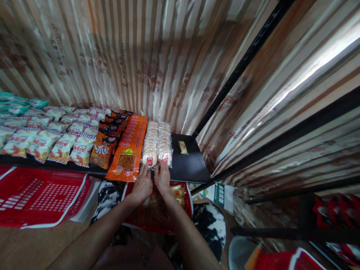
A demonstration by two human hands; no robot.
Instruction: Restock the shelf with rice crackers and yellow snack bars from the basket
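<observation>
Two rows of clear-wrapped round white crackers (150,149) stand side by side on a black shelf (186,167), with red labels on the front packs. My left hand (142,185) touches the front of the left row with fingers stretched forward. Beside it, the fingers of my right hand (162,178) reach to the front pack of the right row; neither hand is wrapped around a pack. Just left of the crackers lies a flat orange snack packet (133,139). A small yellowish wrapped snack (183,147) lies alone on the shelf to the right.
Orange-and-black snack bags (102,149) and white chip bags (60,145) fill the shelf leftward. Between my knees, below the shelf, sits a red basket (190,207) holding wrapped snacks. Another red basket (46,193) stands lower left. A black metal post (239,70) rises at the shelf's right end.
</observation>
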